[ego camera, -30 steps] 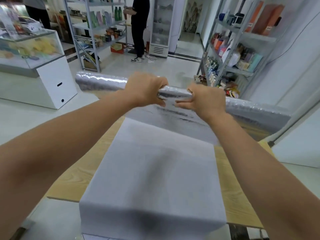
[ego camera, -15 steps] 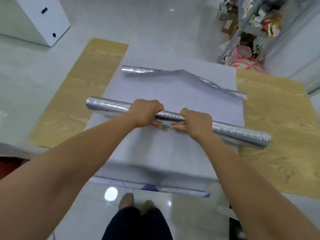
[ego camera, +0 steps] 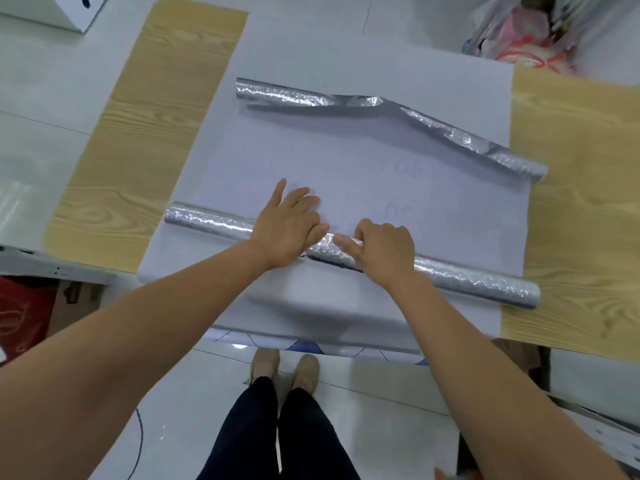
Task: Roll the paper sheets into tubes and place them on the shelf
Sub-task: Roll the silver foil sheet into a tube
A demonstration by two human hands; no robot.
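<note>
Silver crinkly tube (ego camera: 214,221), tightly rolled, on pale sheet (ego camera: 363,168); long axis 10 to 4 o'clock. L hand (ego camera: 289,226) spread flat on it; R hand (ego camera: 384,251) grips it.

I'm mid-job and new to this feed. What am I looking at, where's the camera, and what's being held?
There is no machine: each grip is a person's bare hand. The one camera sits on their head, looking down as far as their shoes. On the wood-grain table lies a pale sheet. Across its near part lies a silver tube; the right hand curls round it, while the left hand rests on it with fingers straight. At the far end, a silver edge curls loosely, untouched.
</note>
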